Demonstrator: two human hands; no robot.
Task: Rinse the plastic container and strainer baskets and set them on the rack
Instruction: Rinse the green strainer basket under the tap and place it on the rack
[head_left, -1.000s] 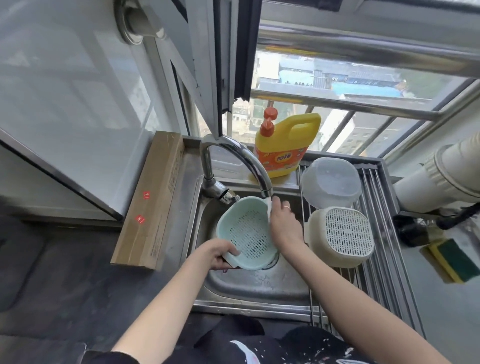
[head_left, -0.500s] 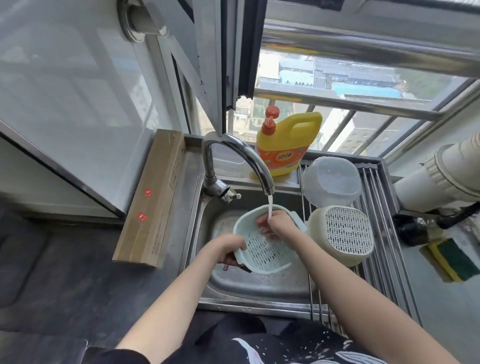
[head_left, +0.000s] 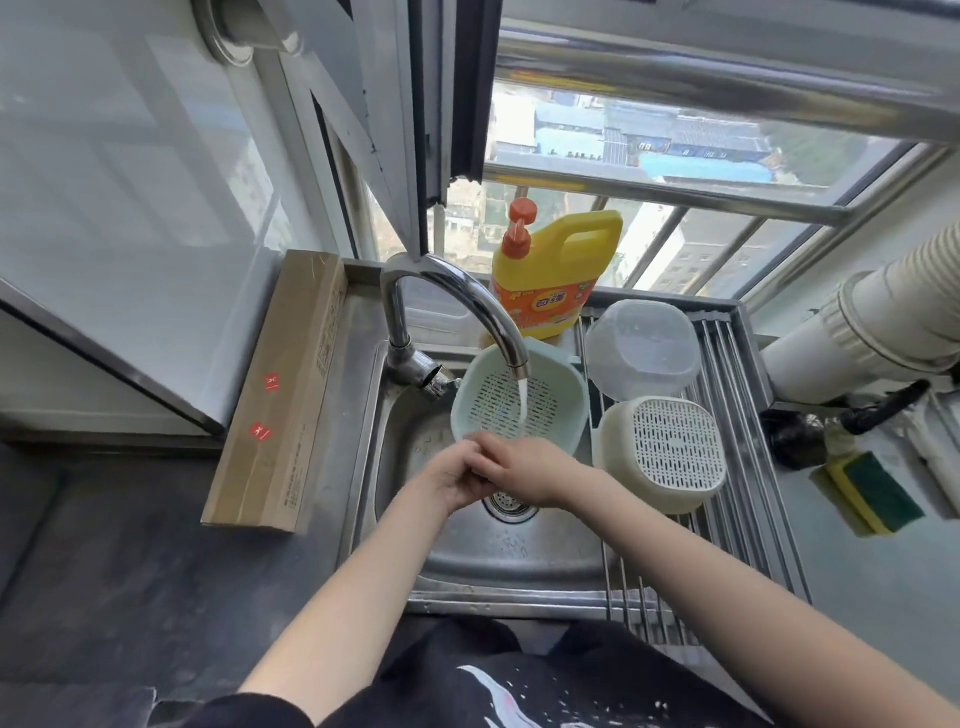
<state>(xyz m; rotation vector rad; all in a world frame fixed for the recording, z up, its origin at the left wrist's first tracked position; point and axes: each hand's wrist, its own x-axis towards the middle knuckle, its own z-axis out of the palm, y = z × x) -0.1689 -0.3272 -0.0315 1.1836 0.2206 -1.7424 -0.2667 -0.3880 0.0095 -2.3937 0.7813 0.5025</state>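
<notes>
A pale green strainer basket stands tilted in the sink, its open inside facing me, and water from the tap runs onto its perforated bottom. My left hand and my right hand meet at its near rim and both grip it, the fingers overlapping. On the rack to the right, a clear plastic container lies upside down at the back. A cream strainer basket lies upside down in front of it.
The curved steel tap arches over the steel sink. A yellow detergent bottle stands behind. A long cardboard box lies left of the sink. A green-yellow sponge and a white pipe are at the right.
The green basket has been turned and tipped back under the stream. My right hand has left its inside, and both hands have come together at its near rim.
</notes>
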